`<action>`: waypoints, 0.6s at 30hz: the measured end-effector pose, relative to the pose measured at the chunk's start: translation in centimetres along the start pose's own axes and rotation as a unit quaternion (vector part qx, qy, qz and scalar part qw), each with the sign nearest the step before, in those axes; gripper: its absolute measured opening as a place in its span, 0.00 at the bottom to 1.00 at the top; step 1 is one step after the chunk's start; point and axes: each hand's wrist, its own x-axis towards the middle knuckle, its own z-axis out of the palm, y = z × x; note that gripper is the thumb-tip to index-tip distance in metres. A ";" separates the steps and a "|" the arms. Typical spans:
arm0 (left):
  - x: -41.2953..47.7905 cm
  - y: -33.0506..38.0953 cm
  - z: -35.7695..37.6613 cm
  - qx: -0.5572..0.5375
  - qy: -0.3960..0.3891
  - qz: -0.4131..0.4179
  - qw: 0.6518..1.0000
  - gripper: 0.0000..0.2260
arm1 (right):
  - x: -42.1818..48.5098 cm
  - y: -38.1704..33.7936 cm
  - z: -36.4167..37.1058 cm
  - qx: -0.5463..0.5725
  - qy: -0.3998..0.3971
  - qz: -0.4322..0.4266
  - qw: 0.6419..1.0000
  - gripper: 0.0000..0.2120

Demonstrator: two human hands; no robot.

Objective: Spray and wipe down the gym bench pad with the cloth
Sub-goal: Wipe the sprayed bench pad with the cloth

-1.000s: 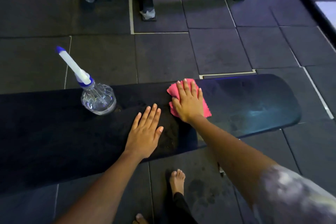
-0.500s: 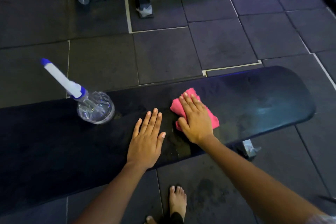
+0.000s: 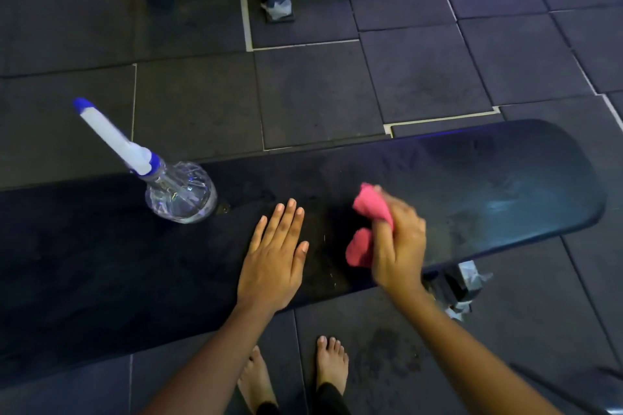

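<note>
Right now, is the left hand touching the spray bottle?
Apart. The head view shows the left hand flat on the bench pad, with bare pad between it and the spray bottle.

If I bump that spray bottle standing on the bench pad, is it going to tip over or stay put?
Probably tips fairly easily. The spray bottle stands upright on the bench pad with a long white and blue nozzle slanting up and out, so it looks top-heavy. Its clear body looks like thin plastic, likely light. The pad looks damp near it, so it might slide first.
</note>
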 end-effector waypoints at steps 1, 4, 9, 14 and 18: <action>0.0 0.1 0.0 -0.008 0.002 0.000 1.000 0.24 | 1.1 0.0 0.3 -0.035 -0.008 0.009 0.999 0.24; 0.0 0.1 -0.2 -0.018 0.005 0.001 1.000 0.24 | 3.3 1.0 2.2 -0.255 -0.145 0.020 0.956 0.33; -0.2 0.0 -0.3 -0.030 0.010 0.002 0.999 0.24 | 2.1 1.8 2.7 -0.261 -0.177 -0.006 0.949 0.36; -0.5 -0.1 -0.6 -0.064 0.035 0.021 0.997 0.24 | -3.8 2.6 0.4 -0.197 -0.200 -0.118 0.952 0.31; -0.7 -0.1 -1.0 -0.104 0.063 0.016 0.992 0.23 | -7.2 1.5 0.4 -0.059 -0.163 -0.055 0.983 0.28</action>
